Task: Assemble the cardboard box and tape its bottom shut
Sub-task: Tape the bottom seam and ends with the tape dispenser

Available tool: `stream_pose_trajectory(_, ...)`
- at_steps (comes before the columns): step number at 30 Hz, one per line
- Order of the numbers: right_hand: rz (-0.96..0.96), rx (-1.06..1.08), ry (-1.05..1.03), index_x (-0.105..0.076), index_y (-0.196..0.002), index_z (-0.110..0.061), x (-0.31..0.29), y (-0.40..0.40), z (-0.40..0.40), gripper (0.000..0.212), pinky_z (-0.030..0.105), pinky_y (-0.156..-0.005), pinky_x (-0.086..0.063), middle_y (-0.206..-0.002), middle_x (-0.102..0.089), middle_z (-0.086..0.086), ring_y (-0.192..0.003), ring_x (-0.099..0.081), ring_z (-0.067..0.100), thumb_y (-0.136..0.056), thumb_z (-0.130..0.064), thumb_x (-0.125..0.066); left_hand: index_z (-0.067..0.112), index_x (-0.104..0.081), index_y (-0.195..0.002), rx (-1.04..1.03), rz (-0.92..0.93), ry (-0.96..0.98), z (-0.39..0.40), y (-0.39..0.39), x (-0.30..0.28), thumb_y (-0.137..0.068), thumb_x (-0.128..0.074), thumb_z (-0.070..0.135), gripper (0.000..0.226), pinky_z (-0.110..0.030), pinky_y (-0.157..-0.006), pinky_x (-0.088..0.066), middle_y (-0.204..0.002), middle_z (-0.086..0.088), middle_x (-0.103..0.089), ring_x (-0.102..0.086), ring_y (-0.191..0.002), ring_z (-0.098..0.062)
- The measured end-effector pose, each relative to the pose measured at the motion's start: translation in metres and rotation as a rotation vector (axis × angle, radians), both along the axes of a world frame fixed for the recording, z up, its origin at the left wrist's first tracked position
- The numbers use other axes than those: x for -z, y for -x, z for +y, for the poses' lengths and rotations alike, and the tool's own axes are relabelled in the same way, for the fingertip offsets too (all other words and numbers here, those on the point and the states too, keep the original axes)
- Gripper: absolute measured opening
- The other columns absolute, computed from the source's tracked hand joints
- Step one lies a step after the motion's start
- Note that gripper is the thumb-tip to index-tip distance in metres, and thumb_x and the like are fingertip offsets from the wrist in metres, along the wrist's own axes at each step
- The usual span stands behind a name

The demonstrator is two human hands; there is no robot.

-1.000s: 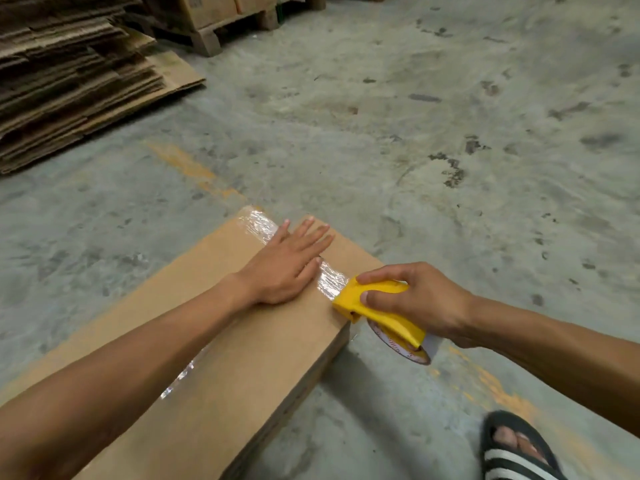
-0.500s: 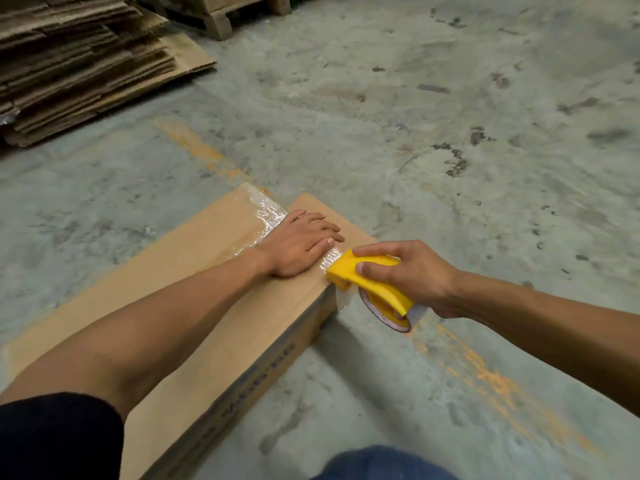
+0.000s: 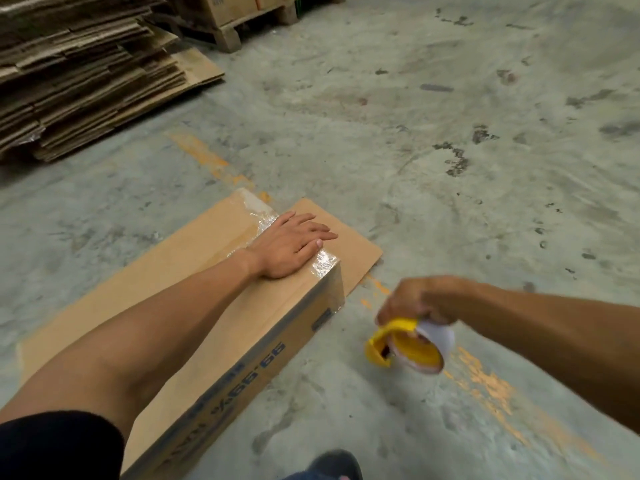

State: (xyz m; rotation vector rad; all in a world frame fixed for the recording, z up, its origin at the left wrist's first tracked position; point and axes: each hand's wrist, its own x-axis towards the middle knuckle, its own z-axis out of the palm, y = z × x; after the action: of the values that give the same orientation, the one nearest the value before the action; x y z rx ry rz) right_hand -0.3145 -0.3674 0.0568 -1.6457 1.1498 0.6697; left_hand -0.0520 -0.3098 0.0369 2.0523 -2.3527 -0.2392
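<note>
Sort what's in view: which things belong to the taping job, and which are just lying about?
In the job: cardboard box, clear tape, tape dispenser in right hand, left hand pressing the box.

Lying about: stack of flattened cardboard, wooden pallet.

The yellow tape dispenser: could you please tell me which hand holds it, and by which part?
The right hand grips the yellow tape dispenser by its top; the left hand holds nothing.

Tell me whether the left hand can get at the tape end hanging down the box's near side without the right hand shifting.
Probably yes. The left hand lies flat on the box top beside that corner, the clear tape folds over the edge right by its fingers, and the right hand with the tape dispenser is clear of the box.
</note>
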Motion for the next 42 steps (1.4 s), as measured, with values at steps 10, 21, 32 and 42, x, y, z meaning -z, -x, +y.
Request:
stream_pose_trajectory(10, -0.024, 0.042, 0.037, -0.068, -0.116, -0.009, 0.005, -0.024, -0.026, 0.047, 0.029, -0.062, -0.05, -0.1, -0.068, 0.01, -0.071, -0.062, 0.021, -0.083, -0.042, -0.072, 0.037, -0.045, -0.141, 0.007, 0.018, -0.005, 0.021, 0.044, 0.0, -0.097, -0.034, 0.052, 0.048, -0.05, -0.12, 0.005, -0.151, 0.011, -0.043, -0.015, -0.15, -0.019)
stream_pose_trajectory(21, 0.065, -0.139, -0.07, -0.064, -0.125, -0.005, 0.015, -0.029, -0.011, 0.053, 0.028, -0.056, -0.05, -0.104, -0.062, 0.013, -0.063, -0.058, 0.02, -0.085, -0.039, -0.071, 0.033, -0.039, -0.145, -0.313, 0.013, 0.028, 0.012, 0.077, 0.003, -0.089, -0.054, 0.045, 0.059, -0.049, -0.121, 0.002, -0.158, -0.001, -0.03, -0.02, -0.147, -0.025)
stream_pose_trajectory(32, -0.188, -0.363, -0.245, -0.076, -0.096, -0.02, -0.004, -0.06, 0.028, 0.032, 0.046, -0.08, -0.052, -0.104, -0.067, 0.026, -0.081, -0.056, 0.029, -0.071, -0.038, -0.076, 0.043, 0.009, -0.153, -0.37, -0.018, -0.062, 0.223, 0.014, -0.004, -0.092, -0.037, 0.068, 0.081, -0.039, -0.121, 0.011, -0.162, 0.01, 0.019, 0.021, -0.149, -0.014)
stream_pose_trajectory(42, -0.425, -0.48, -0.411, -0.069, -0.121, -0.018, -0.056, -0.094, 0.061, 0.032, 0.022, -0.035, -0.044, -0.061, -0.058, 0.012, -0.039, -0.049, 0.017, -0.089, -0.025, -0.068, 0.04, -0.015, -0.155, -0.403, 0.015, -0.006, 0.311, -0.002, -0.005, -0.094, -0.041, 0.062, 0.07, -0.044, -0.122, 0.004, -0.165, 0.009, -0.001, 0.005, -0.152, -0.018)
